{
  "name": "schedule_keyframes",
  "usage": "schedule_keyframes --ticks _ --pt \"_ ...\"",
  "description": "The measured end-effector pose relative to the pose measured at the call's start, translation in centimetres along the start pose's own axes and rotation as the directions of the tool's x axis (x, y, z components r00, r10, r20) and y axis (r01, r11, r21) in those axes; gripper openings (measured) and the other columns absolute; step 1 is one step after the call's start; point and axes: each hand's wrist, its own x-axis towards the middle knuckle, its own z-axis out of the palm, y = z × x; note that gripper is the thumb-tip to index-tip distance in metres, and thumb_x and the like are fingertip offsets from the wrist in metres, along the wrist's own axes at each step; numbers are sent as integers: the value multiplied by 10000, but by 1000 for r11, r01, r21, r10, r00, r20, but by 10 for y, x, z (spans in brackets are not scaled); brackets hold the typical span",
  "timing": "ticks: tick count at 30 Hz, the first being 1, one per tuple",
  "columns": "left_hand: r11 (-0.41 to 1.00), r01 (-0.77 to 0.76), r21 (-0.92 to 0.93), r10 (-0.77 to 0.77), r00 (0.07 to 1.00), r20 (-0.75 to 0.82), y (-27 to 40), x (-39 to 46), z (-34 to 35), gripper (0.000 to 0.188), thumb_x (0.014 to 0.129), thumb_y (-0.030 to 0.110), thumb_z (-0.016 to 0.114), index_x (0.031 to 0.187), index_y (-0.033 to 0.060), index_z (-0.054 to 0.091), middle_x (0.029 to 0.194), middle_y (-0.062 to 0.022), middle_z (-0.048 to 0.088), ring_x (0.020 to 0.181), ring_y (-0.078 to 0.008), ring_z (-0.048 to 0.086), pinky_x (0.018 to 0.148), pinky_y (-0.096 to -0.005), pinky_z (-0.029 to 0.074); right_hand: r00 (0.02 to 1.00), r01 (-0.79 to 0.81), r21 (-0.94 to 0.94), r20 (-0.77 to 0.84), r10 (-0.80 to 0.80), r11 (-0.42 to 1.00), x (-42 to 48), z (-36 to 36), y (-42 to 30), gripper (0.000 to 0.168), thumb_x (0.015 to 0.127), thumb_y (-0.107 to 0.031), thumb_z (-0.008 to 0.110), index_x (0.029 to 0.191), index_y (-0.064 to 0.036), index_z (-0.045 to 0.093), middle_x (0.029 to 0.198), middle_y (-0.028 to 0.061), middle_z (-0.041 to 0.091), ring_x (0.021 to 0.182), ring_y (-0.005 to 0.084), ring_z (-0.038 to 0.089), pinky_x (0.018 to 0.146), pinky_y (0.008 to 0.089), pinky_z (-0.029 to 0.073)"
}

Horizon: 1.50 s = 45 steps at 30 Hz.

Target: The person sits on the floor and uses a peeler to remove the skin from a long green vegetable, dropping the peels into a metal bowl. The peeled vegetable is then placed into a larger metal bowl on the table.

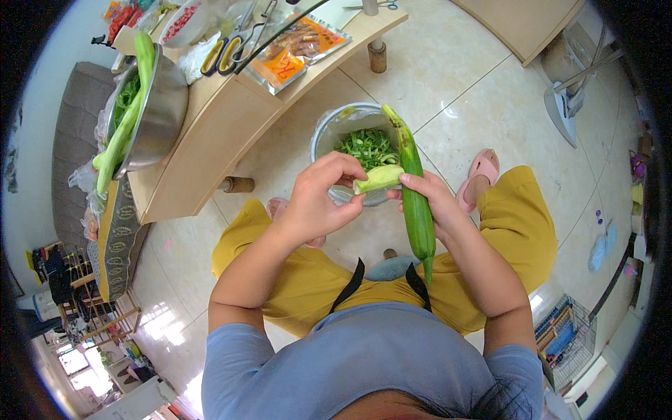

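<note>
My right hand is wrapped around a long green unpeeled loofah gourd, held slantwise with its browned end up and its thin stem end towards my lap. The right thumb also presses on a short pale peeled gourd piece, which lies across the front of the loofah's left side. Around the left end of that piece curve the fingers and thumb of my left hand; whether they grip it is unclear. Below both hands stands a plastic-lined bin with green peel strips inside.
A wooden table at the left bears a steel pot with a pale peeled gourd, scissors, a food packet and a bowl. A clothes iron and a wire cage stand right.
</note>
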Motion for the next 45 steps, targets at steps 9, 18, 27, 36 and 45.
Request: schedule_keyframes --ticks 9,18,27,36,45 --pt "1000 27 14 -27 999 29 -1 -1 -7 242 648 -61 645 873 6 588 920 -90 582 827 -154 599 723 -258 537 1000 -14 38 18 13 999 4 0 3 421 791 -214 653 1123 -20 482 1016 111 587 850 179 615 640 266 488" --pt "985 151 -78 -148 988 46 -3 -3 -15 237 684 -28 640 912 14 588 950 -68 580 831 -126 594 745 -246 517 999 -40 26 36 39 999 1 6 4 455 774 -141 665 1144 -5 437 1033 134 576 871 196 629 625 261 487" --pt "957 289 16 -289 955 72 -3 -4 -15 228 709 11 635 933 1 595 800 -37 622 715 -87 594 671 -225 498 995 95 -71 -23 -97 993 -3 10 8 390 783 -95 641 1113 -8 452 994 137 596 856 193 634 643 265 481" --pt "959 281 -36 -267 939 218 0 0 -33 205 772 12 582 968 -19 630 833 -57 637 750 -98 601 711 -237 498 997 68 -51 -30 -69 996 -6 7 6 393 786 -90 632 1125 -11 450 1004 140 597 859 200 635 651 275 482" --pt "951 271 152 -199 907 -372 -20 34 -60 178 828 59 582 974 -29 634 836 -69 659 767 -114 613 715 -248 491 1000 -26 -11 -11 26 1000 -9 9 3 419 778 -118 640 1131 -18 438 1022 140 578 870 213 630 645 279 478"
